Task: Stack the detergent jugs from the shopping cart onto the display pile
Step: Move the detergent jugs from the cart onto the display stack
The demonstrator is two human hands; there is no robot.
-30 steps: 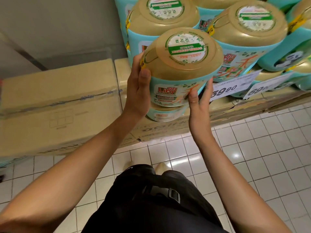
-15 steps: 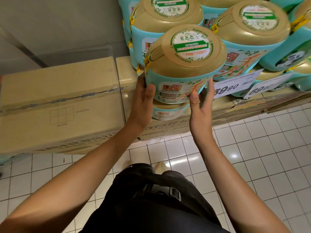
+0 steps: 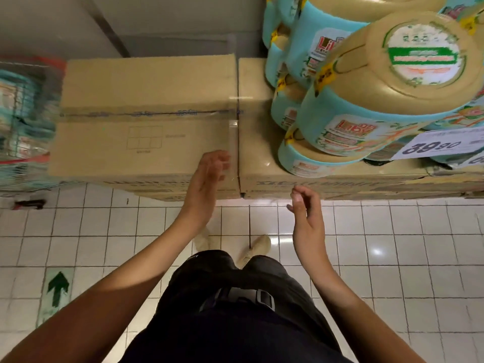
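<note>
Glimpsing the shopping cart, blurred, at far left. Holding the left hand empty, fingers loosely spread, before the cardboard boxes; holding the right hand empty, fingers relaxed, nearby. Facing the detergent jug sitting atop the display pile, far right.

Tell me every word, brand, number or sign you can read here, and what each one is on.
"Liby": brand on the side of the front jug.
"39 90": on the white price tag.
Green arrow, no words: on the floor sticker.
Round top label of that jug: blurred, unreadable.
Print on the cardboard box: too small and blurred to read.
</note>
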